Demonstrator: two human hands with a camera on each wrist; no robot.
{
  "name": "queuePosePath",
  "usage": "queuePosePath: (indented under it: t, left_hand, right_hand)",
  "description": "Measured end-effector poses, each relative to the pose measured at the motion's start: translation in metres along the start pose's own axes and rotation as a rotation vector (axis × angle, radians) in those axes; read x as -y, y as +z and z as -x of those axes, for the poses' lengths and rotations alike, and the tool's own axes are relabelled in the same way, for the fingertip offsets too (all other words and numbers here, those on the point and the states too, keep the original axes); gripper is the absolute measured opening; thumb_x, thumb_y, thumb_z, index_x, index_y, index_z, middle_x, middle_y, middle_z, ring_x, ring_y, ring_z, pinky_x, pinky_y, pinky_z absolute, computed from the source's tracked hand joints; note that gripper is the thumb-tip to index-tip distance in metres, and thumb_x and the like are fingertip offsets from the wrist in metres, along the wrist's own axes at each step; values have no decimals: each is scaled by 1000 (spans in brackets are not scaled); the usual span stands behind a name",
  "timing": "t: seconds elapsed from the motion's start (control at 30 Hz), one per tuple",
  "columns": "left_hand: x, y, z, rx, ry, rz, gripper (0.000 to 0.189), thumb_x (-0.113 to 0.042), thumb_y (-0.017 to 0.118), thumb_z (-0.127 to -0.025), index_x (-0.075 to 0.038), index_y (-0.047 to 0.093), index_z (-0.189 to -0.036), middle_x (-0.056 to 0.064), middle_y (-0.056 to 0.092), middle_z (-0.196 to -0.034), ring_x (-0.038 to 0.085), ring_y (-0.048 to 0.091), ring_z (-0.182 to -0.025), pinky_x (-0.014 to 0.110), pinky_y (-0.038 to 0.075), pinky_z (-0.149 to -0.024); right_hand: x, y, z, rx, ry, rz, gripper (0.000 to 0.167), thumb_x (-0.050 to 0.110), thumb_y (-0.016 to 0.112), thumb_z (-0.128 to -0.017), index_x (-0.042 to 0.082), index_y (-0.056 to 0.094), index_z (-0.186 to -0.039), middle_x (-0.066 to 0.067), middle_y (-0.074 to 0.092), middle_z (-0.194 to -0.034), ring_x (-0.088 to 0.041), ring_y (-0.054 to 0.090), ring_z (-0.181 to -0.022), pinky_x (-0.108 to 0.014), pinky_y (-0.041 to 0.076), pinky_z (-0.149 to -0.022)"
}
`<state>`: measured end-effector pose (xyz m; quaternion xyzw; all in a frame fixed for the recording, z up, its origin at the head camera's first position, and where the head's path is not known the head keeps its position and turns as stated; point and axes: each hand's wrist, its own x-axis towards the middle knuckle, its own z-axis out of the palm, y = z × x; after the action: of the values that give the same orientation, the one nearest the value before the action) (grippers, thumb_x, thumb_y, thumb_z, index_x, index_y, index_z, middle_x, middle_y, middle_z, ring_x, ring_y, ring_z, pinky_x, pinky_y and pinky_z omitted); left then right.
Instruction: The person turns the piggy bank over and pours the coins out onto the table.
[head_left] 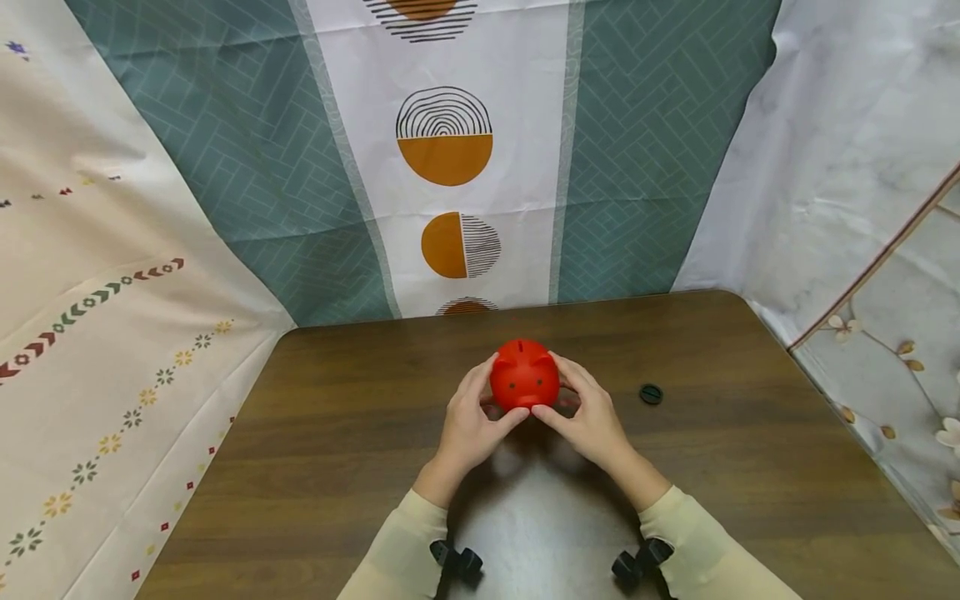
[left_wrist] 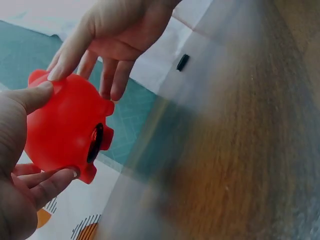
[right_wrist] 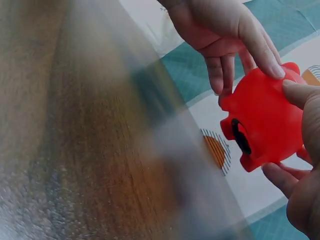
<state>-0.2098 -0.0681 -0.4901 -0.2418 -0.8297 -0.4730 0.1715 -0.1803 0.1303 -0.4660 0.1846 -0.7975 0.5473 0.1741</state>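
Note:
A red piggy bank (head_left: 525, 377) is held between both hands, its snout towards me and the coin slot on top. My left hand (head_left: 471, 421) grips its left side, thumb at the front below the snout. The right hand (head_left: 594, 417) holds the other side the same way, and the two thumbs nearly meet. In the wrist views the piggy bank is raised above the table, with its stubby feet and a dark round patch (left_wrist: 95, 143) on its underside showing. A small black disc (head_left: 651, 394) with a bar across it lies on the table to the right.
The brown wooden table (head_left: 315, 467) has a patterned green and white cloth (head_left: 630, 150) hanging behind its far edge. Light printed cloths hang on the left (head_left: 112, 333) and right (head_left: 862, 167). Each wrist wears a black strap with a small mount.

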Motion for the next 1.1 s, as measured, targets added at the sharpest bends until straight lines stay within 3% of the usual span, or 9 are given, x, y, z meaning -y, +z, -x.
queuePosePath:
  t: [0.17, 0.23, 0.33, 0.4, 0.57, 0.63, 0.87, 0.97, 1.1]
  left_hand:
    - [-2, 0, 1, 12, -23, -32, 83, -41, 80, -77, -18, 40, -147, -1, 52, -134, 19, 62, -99, 30, 58, -71]
    - [-2, 0, 1, 2, 1, -18, 84, -37, 81, -77, -18, 39, -147, 0, 49, -137, 19, 63, -98, 32, 58, -72]
    - [-5, 0, 0, -36, 80, 36, 84, -27, 82, -77, -14, 38, -148, 6, 41, -145, 24, 64, -98, 36, 58, -75]
    - [-6, 0, -1, -49, 89, 57, 85, -25, 82, -77, -15, 37, -148, 7, 38, -147, 24, 66, -94, 37, 58, -73]
    - [0, 1, 3, 0, -40, 45, 84, -38, 80, -78, -20, 38, -148, 1, 47, -139, 21, 67, -84, 31, 58, -67]
    - [1, 1, 3, 16, -60, 46, 84, -40, 79, -78, -20, 37, -148, 0, 48, -138, 21, 67, -84, 31, 58, -66]
    - [0, 2, 2, 35, -83, 48, 83, -38, 79, -78, -20, 38, -148, 0, 49, -137, 21, 66, -88, 29, 58, -68]
    - [1, 4, 2, 8, -34, 43, 84, -33, 81, -78, -18, 38, -148, 2, 47, -140, 20, 65, -93, 30, 57, -74]
    - [-2, 5, -1, -96, 133, 63, 83, -20, 83, -76, -11, 40, -146, 10, 38, -148, 25, 65, -101, 38, 56, -81]
  right_hand:
    - [-23, 3, 1, 27, 46, 18, 75, 20, 81, -78, 19, 45, -144, -3, 53, -134, -29, 63, -104, -47, 56, -79]
    - [-31, 3, 1, 16, -7, 44, 76, 22, 82, -78, 22, 45, -144, -1, 51, -137, -27, 62, -107, -44, 56, -79]
    - [-32, 1, -1, -34, -155, 61, 78, 16, 84, -75, 17, 46, -143, -4, 45, -143, -26, 58, -113, -42, 55, -82]
    - [-19, 0, -3, -40, -172, 50, 77, 11, 84, -74, 10, 47, -142, -9, 44, -143, -30, 57, -115, -45, 55, -82]
    - [-22, 2, -1, 10, 6, 27, 73, 26, 83, -77, 19, 50, -141, -1, 52, -135, -25, 64, -105, -37, 58, -75]
    - [-35, 4, -1, 9, 26, 28, 73, 33, 83, -76, 27, 49, -141, 5, 52, -134, -21, 64, -104, -32, 58, -73]
    - [-36, 3, 0, 29, 63, 26, 75, 33, 82, -76, 26, 47, -142, 3, 51, -135, -24, 64, -105, -33, 58, -74]
    - [-36, 2, 0, 13, -8, 77, 75, 29, 82, -77, 23, 47, -143, 1, 51, -137, -24, 64, -104, -36, 58, -73]
    - [-32, 1, -3, -67, -206, 125, 77, 16, 85, -73, 15, 49, -141, -8, 46, -142, -27, 63, -107, -41, 57, -76]
